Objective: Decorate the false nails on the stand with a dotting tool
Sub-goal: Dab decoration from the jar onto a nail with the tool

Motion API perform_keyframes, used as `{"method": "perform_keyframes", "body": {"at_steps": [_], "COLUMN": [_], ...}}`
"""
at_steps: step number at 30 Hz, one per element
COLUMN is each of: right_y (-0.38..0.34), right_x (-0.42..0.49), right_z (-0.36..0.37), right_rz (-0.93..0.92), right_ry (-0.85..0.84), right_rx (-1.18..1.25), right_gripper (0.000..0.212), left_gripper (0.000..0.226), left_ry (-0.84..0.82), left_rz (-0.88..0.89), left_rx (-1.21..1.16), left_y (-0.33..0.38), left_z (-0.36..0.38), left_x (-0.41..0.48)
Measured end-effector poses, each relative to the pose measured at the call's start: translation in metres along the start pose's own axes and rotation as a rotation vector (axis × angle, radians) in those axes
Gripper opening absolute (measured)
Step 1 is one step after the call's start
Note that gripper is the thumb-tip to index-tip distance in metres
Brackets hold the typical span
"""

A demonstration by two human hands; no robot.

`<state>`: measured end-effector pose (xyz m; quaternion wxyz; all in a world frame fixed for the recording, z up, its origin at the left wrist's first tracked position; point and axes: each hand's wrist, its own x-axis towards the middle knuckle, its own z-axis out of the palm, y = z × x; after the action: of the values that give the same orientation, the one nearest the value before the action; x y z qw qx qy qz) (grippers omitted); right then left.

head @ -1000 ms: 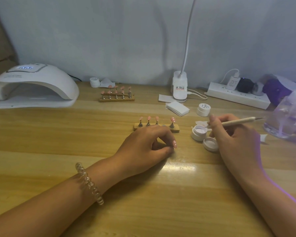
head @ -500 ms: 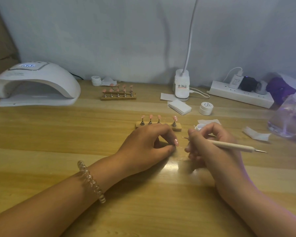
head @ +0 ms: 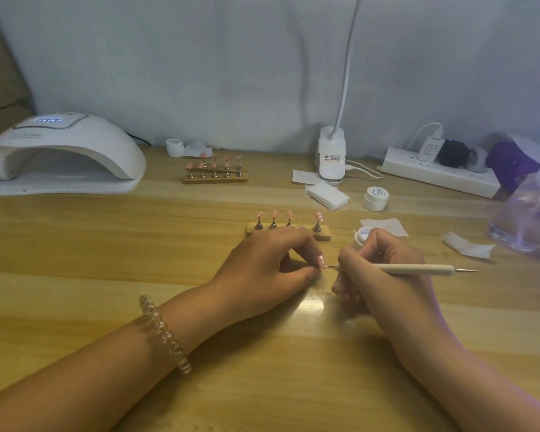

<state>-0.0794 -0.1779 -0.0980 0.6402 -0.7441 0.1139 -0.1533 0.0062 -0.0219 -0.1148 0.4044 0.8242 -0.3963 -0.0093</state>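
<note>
Just in front of the near stand (head: 323, 236), the left hand (head: 272, 269) pinches one false nail (head: 321, 262); the right hand (head: 384, 275) grips the dotting tool (head: 418, 269) pen-fashion, its tip touching that nail; the nail looks light, thin and slippery, likely best held by its edges; counted: two stands, the second stand (head: 215, 179) well behind; one tool; four false nails (head: 274, 214) on the near stand, a fifth in hand.

Pink false nail (head: 321, 262) (white dots), cream dotting tool (head: 418, 269), tan wooden stand (head: 320, 235)
</note>
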Motion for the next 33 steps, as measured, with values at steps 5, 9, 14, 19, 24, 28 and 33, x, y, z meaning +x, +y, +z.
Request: {"method": "perform_keyframes", "body": {"at_steps": [5, 9, 14, 19, 24, 28, 33], "right_y": [-0.0007, -0.0011, -0.0002, 0.0003, 0.001, 0.0012, 0.0022], "right_x": [-0.0001, -0.0002, 0.0005, 0.0008, 0.0007, 0.0004, 0.0017], "right_z": [0.0007, 0.0013, 0.001, 0.0013, 0.001, 0.0011, -0.0001], "right_rz": [0.001, -0.008, -0.015, -0.021, -0.014, -0.018, -0.024], "right_ry": [-0.003, -0.006, 0.004, 0.007, 0.003, 0.021, 0.08], "right_rx": [0.004, 0.005, -0.009, -0.024, -0.016, -0.006, 0.056], "right_gripper": [0.019, 0.02, 0.018, 0.019, 0.02, 0.019, 0.018], "left_gripper": [0.013, 0.013, 0.012, 0.013, 0.012, 0.012, 0.012], "left_ry": [0.003, 0.004, 0.002, 0.003, 0.006, 0.005, 0.01], "left_rz": [-0.005, -0.009, -0.007, -0.002, -0.003, 0.001, 0.027], "left_rx": [-0.011, -0.012, -0.011, -0.006, -0.008, -0.007, 0.012], "left_y": [-0.0002, -0.0001, 0.0, -0.0006, -0.0006, -0.0004, 0.0003], "left_z": [0.0002, 0.0006, 0.0002, 0.0006, 0.0005, -0.0001, 0.0], "left_x": [-0.0002, 0.0, 0.0003, 0.0002, 0.0002, -0.0003, -0.0006]}}
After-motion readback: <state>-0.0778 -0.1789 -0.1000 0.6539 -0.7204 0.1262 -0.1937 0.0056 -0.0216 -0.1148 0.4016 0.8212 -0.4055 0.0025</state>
